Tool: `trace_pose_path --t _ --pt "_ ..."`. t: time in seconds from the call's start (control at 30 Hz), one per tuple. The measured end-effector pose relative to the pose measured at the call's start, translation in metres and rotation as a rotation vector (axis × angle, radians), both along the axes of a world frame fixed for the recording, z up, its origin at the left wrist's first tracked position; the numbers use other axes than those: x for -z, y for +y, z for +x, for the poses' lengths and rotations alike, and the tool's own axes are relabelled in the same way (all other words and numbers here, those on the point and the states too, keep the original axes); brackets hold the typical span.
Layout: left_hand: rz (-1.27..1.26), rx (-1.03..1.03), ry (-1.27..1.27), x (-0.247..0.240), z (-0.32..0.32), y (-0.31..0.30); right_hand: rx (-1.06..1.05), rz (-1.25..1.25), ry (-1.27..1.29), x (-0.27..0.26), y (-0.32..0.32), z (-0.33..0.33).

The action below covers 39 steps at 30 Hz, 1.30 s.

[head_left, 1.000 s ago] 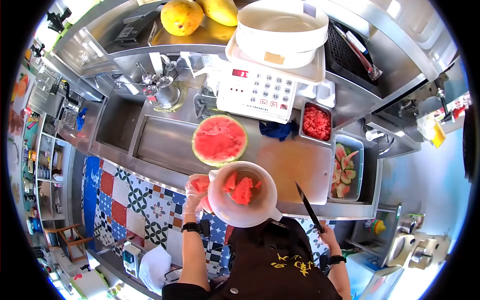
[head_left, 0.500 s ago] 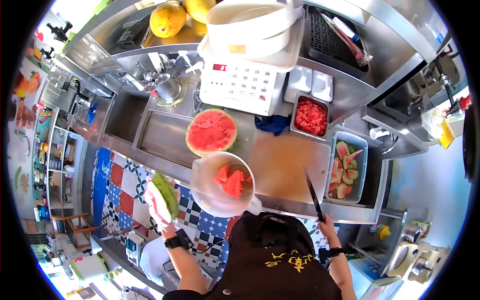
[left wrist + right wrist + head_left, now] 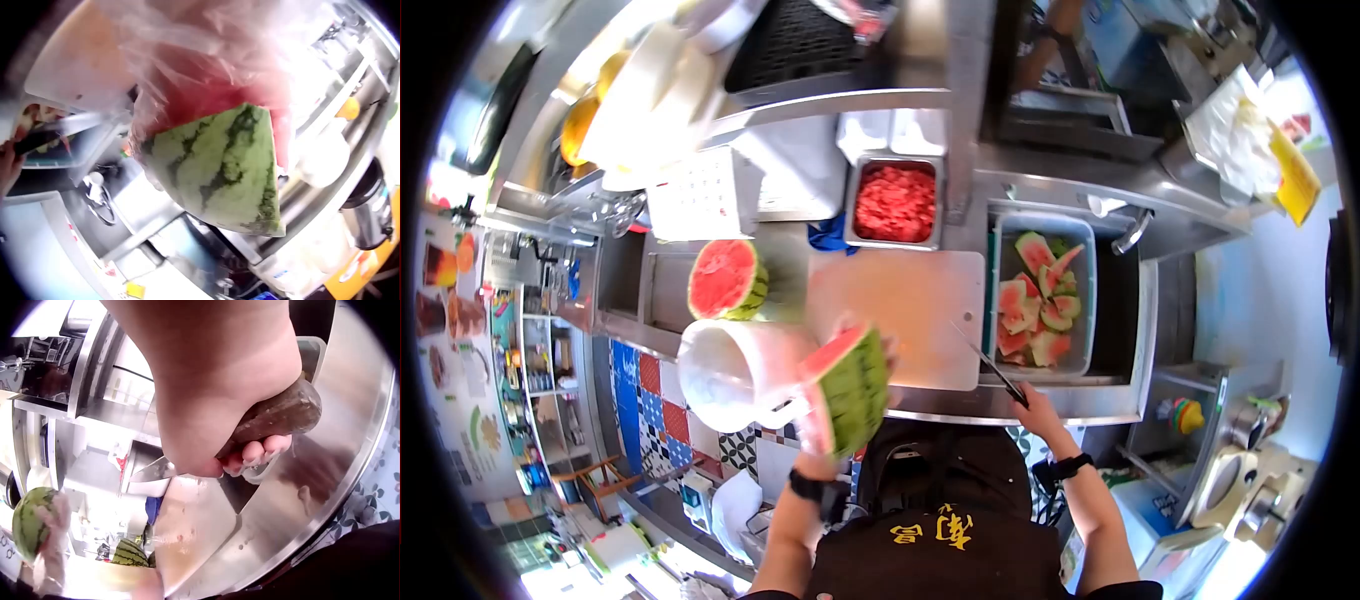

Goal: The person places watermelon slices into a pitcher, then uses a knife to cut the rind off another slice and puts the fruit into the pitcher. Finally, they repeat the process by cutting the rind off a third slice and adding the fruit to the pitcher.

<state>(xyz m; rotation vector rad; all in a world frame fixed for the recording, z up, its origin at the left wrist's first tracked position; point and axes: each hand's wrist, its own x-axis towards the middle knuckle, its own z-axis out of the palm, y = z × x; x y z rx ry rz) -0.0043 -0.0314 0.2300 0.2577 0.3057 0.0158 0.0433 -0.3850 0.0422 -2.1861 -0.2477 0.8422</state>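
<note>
In the head view, my left hand [image 3: 187,44], in a clear plastic glove, grips a large watermelon wedge [image 3: 855,390] near the front edge of the cutting board [image 3: 900,290]. Its striped rind faces right, and the red flesh shows along the left side. My right hand [image 3: 1045,412] holds a knife [image 3: 992,362] by its dark handle, blade angled toward the board's right side. The right wrist view shows fingers curled round that handle [image 3: 284,412]. Left of the wedge is a whitish jug [image 3: 700,375], tilted in view. Behind it sits a cut watermelon half [image 3: 725,278], red face up.
Diced red watermelon fills a metal container [image 3: 941,205] behind the board. A blue-rimmed bin [image 3: 1090,290] with several rind pieces stands in the sink at right. A blue cloth [image 3: 828,235] lies by the container. The white scale [image 3: 695,195] is at back left.
The left hand has carried the watermelon wedge rightward, from left of the jug to the board's front edge. The head view has swung right. The right hand keeps holding the knife.
</note>
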Motion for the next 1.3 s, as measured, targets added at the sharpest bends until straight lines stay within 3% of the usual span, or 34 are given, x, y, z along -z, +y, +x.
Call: trace_pose_path --t 0.03,0.13,0.2,0.23,0.33,0.43,0.73,0.83,0.93,1.13,1.23,1.3 --pt "0.079 0.05 -0.071 0.017 0.014 -0.017 -0.006 -0.015 0.017 -0.003 -0.007 0.004" --pt "0.379 0.112 0.096 0.108 0.034 -0.018 0.046 -0.024 0.008 -0.01 -0.027 0.0" --pt "0.619 0.193 0.174 0.119 0.05 -0.025 0.091 -0.005 -0.01 -0.013 -0.034 -0.002" --pt "0.839 0.245 0.119 0.127 0.065 -0.027 0.094 -0.017 -0.014 -0.014 -0.035 -0.003" --pt "2.116 0.298 -0.111 0.155 0.094 -0.039 0.107 -0.034 -0.025 -0.015 -0.036 -0.008" --pt "2.066 0.48 -0.133 0.161 0.107 -0.039 0.153 -0.065 -0.029 -0.008 -0.029 -0.012" --pt "2.1 0.251 -0.07 0.19 0.068 -0.022 -0.043 -0.066 -0.136 -0.053 0.027 -0.006" --pt "1.843 0.397 0.121 0.17 0.069 -0.023 -0.108 -0.091 -0.235 -0.052 0.049 -0.006" --pt "2.013 0.29 -0.013 0.205 0.063 -0.014 -0.067 -0.099 -0.342 -0.051 0.064 -0.008" --pt "2.076 0.245 0.027 0.198 0.057 -0.024 -0.053 -0.101 -0.307 -0.061 0.072 -0.008" --pt "1.939 0.377 0.267 0.194 0.057 -0.029 0.007 -0.104 -0.194 -0.07 0.069 -0.008" --pt "1.876 0.328 0.24 0.198 0.053 -0.023 0.043 -0.117 -0.163 -0.063 0.059 -0.009"
